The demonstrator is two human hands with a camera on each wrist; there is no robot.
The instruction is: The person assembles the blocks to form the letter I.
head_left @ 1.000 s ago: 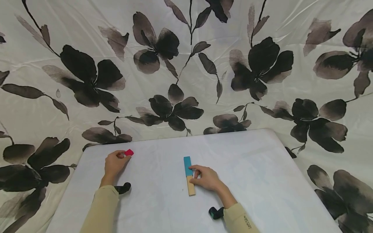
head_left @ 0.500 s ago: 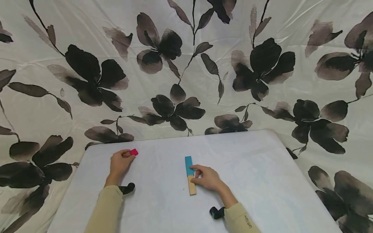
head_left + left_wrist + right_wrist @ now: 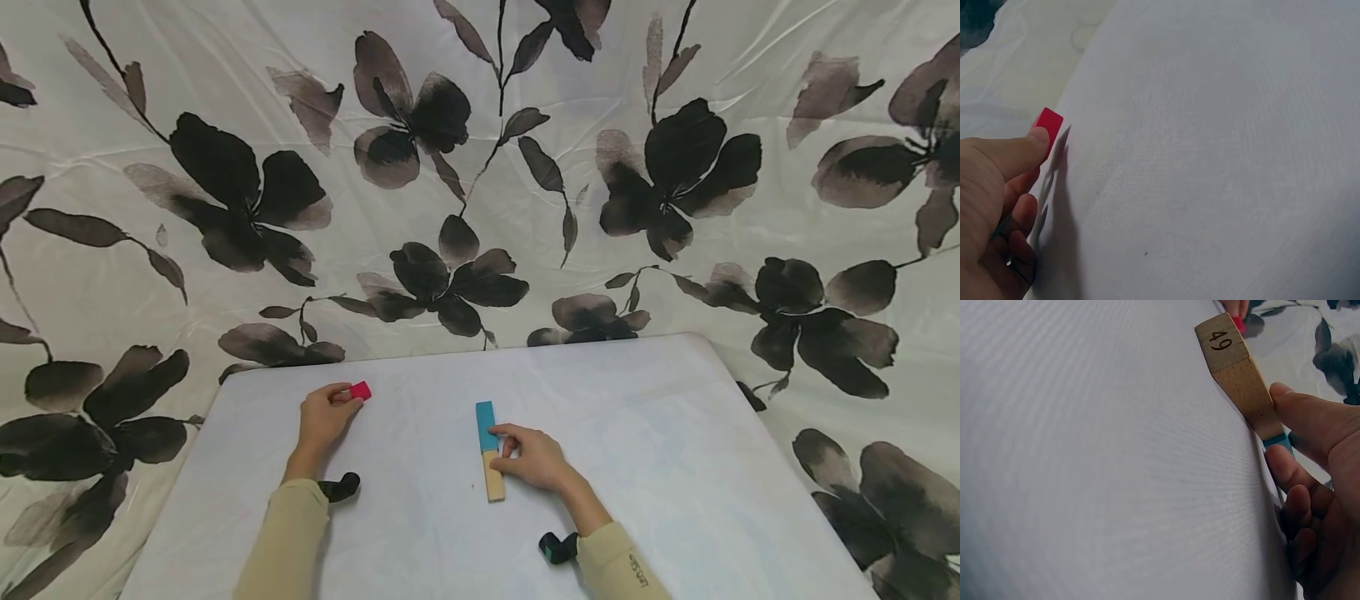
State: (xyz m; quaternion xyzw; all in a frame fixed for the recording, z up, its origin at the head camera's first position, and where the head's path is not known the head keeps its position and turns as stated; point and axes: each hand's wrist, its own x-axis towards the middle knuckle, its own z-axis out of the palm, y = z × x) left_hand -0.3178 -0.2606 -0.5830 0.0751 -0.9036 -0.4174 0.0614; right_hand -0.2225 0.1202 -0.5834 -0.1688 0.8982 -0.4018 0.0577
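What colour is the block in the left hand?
Pinkish red; the block shows best in the left wrist view.

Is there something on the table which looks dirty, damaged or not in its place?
One small oddity: in the head view, a tiny dark speck marks the otherwise plain white tabletop, left of the tan rectangular wooden block. Nothing looks spilled or broken.

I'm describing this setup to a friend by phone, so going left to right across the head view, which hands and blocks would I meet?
Left hand, red block, blue block, right hand. I've left out the wooden piece, since it overlaps the blue block's left-to-right span.
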